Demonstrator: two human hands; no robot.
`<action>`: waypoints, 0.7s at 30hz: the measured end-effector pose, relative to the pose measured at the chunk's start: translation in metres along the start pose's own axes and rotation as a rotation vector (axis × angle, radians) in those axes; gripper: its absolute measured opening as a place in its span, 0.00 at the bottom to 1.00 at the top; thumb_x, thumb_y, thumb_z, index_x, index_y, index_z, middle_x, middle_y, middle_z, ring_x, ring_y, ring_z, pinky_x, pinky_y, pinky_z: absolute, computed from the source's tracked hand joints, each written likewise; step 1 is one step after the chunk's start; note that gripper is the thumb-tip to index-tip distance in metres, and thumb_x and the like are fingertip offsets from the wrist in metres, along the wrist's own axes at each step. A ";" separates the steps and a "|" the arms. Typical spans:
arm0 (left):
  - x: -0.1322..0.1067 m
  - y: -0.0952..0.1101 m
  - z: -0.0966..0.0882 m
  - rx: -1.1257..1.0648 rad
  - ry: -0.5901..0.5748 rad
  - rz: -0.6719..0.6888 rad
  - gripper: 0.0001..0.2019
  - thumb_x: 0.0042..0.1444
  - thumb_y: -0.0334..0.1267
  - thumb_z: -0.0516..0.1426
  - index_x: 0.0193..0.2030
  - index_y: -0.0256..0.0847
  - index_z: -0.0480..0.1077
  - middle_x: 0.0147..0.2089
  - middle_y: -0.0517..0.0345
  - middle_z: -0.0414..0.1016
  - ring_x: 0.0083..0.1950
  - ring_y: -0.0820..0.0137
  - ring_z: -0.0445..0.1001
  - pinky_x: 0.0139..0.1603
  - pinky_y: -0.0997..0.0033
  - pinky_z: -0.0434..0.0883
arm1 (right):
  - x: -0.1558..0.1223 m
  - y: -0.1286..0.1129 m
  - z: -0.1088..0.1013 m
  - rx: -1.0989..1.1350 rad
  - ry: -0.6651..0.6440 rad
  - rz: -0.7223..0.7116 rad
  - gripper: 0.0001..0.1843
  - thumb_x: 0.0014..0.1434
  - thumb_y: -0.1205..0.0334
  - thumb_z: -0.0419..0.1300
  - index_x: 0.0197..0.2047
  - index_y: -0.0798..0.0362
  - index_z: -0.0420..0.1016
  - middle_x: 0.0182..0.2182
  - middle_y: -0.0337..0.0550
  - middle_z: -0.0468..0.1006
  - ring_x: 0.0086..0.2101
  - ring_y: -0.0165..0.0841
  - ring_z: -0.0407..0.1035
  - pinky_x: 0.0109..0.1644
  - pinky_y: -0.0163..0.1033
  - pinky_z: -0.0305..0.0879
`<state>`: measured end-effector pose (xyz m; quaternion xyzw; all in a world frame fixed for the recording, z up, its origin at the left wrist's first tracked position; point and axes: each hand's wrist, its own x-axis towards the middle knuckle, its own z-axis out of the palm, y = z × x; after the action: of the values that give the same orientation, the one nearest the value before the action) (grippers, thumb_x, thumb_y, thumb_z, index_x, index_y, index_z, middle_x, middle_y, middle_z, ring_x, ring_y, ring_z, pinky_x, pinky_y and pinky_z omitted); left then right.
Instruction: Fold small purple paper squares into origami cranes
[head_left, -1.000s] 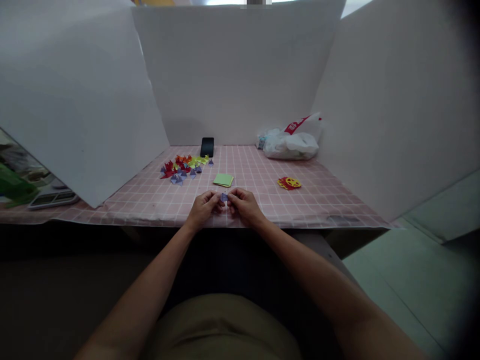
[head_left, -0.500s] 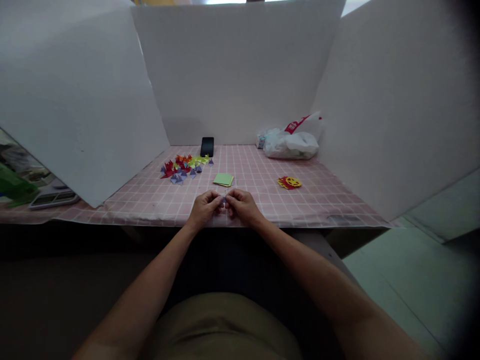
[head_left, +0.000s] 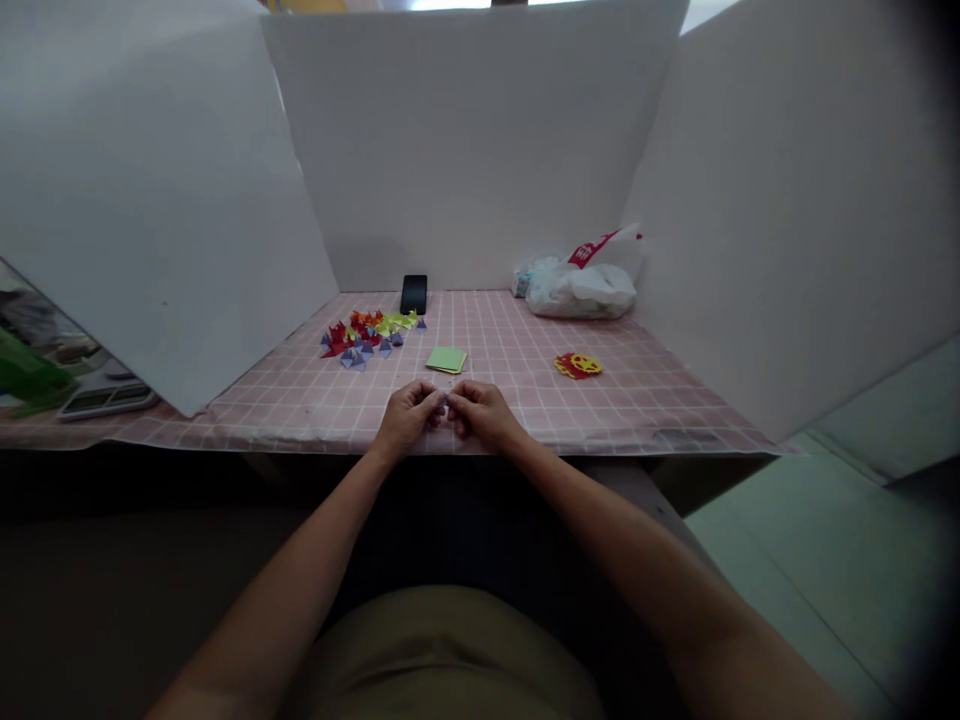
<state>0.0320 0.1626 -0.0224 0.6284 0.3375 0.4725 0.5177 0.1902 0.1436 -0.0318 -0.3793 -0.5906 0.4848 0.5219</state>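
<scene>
My left hand (head_left: 406,415) and my right hand (head_left: 484,412) meet fingertip to fingertip over the near edge of the pink checked tablecloth (head_left: 510,410). Both pinch a tiny purple folded paper piece (head_left: 445,400), which is almost hidden between the fingers. Just beyond the hands lies a small stack of green paper squares (head_left: 447,359). Farther left sits a cluster of several small folded paper pieces (head_left: 367,333) in red, orange, yellow-green and purple.
A black phone (head_left: 414,294) lies at the back by the white screen. A white plastic bag (head_left: 582,283) rests at the back right. Red and yellow paper cut-outs (head_left: 578,366) lie to the right. White boards wall in three sides. A calculator-like device (head_left: 105,400) sits far left.
The hands have closed in on each other slightly. The purple piece, visible between the fingertips a second ago, is now nearly covered.
</scene>
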 end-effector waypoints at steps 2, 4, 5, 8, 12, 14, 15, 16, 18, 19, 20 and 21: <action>0.000 0.001 0.001 -0.003 -0.005 -0.006 0.13 0.52 0.46 0.63 0.30 0.38 0.69 0.23 0.62 0.73 0.22 0.76 0.69 0.24 0.77 0.66 | 0.000 0.000 0.000 -0.006 -0.008 -0.006 0.14 0.57 0.54 0.62 0.27 0.54 0.68 0.15 0.32 0.70 0.13 0.25 0.63 0.17 0.29 0.59; 0.000 0.001 0.002 -0.009 0.004 -0.014 0.13 0.51 0.46 0.63 0.30 0.38 0.68 0.23 0.62 0.73 0.22 0.76 0.69 0.24 0.76 0.66 | 0.001 0.001 -0.001 -0.005 -0.019 -0.006 0.13 0.57 0.54 0.62 0.27 0.54 0.69 0.15 0.33 0.71 0.14 0.25 0.64 0.17 0.29 0.60; 0.000 0.000 0.001 -0.013 0.013 -0.017 0.13 0.51 0.46 0.63 0.30 0.38 0.68 0.23 0.62 0.73 0.21 0.76 0.69 0.24 0.76 0.66 | 0.002 0.001 -0.001 0.002 -0.022 -0.004 0.13 0.57 0.54 0.61 0.27 0.54 0.69 0.17 0.34 0.72 0.14 0.25 0.64 0.17 0.29 0.60; 0.001 -0.003 -0.001 -0.026 0.048 -0.023 0.14 0.51 0.46 0.63 0.30 0.39 0.67 0.22 0.63 0.72 0.21 0.76 0.69 0.24 0.76 0.66 | 0.003 0.002 -0.001 0.039 -0.020 0.006 0.15 0.59 0.51 0.58 0.30 0.54 0.69 0.21 0.35 0.75 0.14 0.25 0.66 0.17 0.30 0.62; 0.002 -0.005 -0.003 -0.036 0.073 -0.026 0.14 0.51 0.47 0.63 0.31 0.39 0.67 0.24 0.62 0.73 0.22 0.76 0.70 0.24 0.76 0.66 | 0.002 0.001 0.000 0.079 -0.019 0.028 0.14 0.56 0.51 0.62 0.32 0.54 0.69 0.23 0.35 0.75 0.15 0.24 0.66 0.18 0.30 0.63; 0.002 -0.005 -0.003 -0.037 0.071 -0.028 0.14 0.51 0.47 0.64 0.31 0.38 0.68 0.24 0.62 0.73 0.22 0.76 0.70 0.24 0.76 0.67 | 0.001 0.000 0.000 0.100 -0.010 0.041 0.13 0.54 0.53 0.65 0.31 0.54 0.69 0.22 0.35 0.75 0.15 0.23 0.66 0.18 0.29 0.64; 0.002 -0.005 -0.003 -0.038 0.064 -0.030 0.14 0.51 0.47 0.64 0.31 0.38 0.68 0.25 0.62 0.74 0.22 0.76 0.70 0.24 0.76 0.67 | 0.000 0.000 0.000 0.109 -0.003 0.045 0.13 0.53 0.54 0.65 0.30 0.54 0.69 0.21 0.34 0.74 0.15 0.23 0.65 0.18 0.29 0.64; 0.002 -0.004 -0.003 -0.039 0.054 -0.033 0.14 0.51 0.47 0.64 0.32 0.38 0.68 0.25 0.61 0.74 0.22 0.76 0.70 0.24 0.76 0.67 | 0.000 0.000 0.000 0.116 0.005 0.046 0.13 0.53 0.54 0.65 0.29 0.54 0.69 0.20 0.34 0.74 0.15 0.23 0.65 0.17 0.29 0.64; 0.001 -0.003 -0.003 -0.045 0.031 -0.035 0.14 0.50 0.47 0.64 0.32 0.37 0.69 0.25 0.61 0.74 0.22 0.76 0.70 0.24 0.76 0.67 | 0.000 -0.001 0.001 0.120 0.017 0.043 0.12 0.53 0.55 0.65 0.29 0.54 0.69 0.20 0.33 0.73 0.15 0.23 0.64 0.17 0.29 0.63; 0.001 -0.002 -0.002 -0.049 0.020 -0.036 0.15 0.50 0.47 0.64 0.32 0.37 0.69 0.25 0.61 0.75 0.22 0.76 0.71 0.24 0.76 0.67 | 0.000 -0.001 0.001 0.123 0.022 0.040 0.12 0.52 0.55 0.65 0.28 0.54 0.69 0.20 0.33 0.72 0.15 0.23 0.64 0.17 0.29 0.63; 0.001 -0.002 -0.002 -0.054 0.012 -0.035 0.15 0.50 0.47 0.64 0.32 0.37 0.69 0.26 0.60 0.75 0.23 0.75 0.71 0.25 0.76 0.68 | 0.000 -0.001 0.001 0.127 0.027 0.037 0.12 0.52 0.55 0.65 0.28 0.54 0.69 0.20 0.33 0.72 0.15 0.23 0.64 0.17 0.29 0.63; 0.001 -0.001 -0.002 -0.060 0.006 -0.034 0.15 0.50 0.47 0.64 0.32 0.37 0.69 0.26 0.60 0.76 0.24 0.75 0.72 0.26 0.75 0.69 | 0.000 -0.002 0.001 0.132 0.033 0.033 0.12 0.52 0.55 0.65 0.29 0.54 0.70 0.20 0.33 0.72 0.15 0.23 0.65 0.17 0.29 0.63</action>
<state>0.0303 0.1643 -0.0234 0.6054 0.3356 0.4752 0.5433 0.1892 0.1428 -0.0300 -0.3618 -0.5423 0.5250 0.5472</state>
